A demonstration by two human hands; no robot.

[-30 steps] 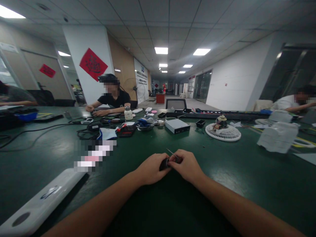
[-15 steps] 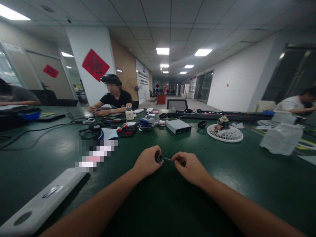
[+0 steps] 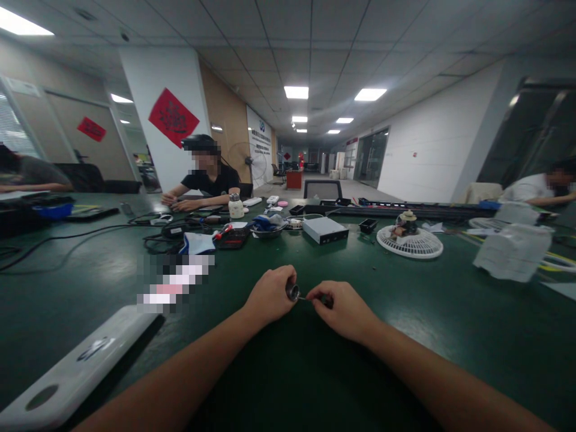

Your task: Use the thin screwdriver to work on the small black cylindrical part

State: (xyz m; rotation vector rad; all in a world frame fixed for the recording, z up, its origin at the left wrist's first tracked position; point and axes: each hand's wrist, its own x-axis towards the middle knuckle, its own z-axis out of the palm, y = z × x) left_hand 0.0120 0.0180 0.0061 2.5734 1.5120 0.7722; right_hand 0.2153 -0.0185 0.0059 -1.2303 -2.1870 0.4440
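Note:
My left hand is closed around a small round metal cup-like part, its open end turned to the right. From the pinched fingers of my right hand a thin metal rod points left, its tip at the mouth of the round part. Whether the tip is inside or only at the rim, I cannot tell. Both hands are just above the green table. What lies within the curl of my right fingers is hidden.
A long white device lies at left. Beyond my hands are a grey box-shaped drive, a white fan grille with a motor, a blue-and-white cloth and black cables. A crumpled translucent bag stands right. A co-worker sits opposite.
My right hand has moved slightly left, so less of the rod shows between it and the round part. My left hand has shifted a little right, turning the part slightly.

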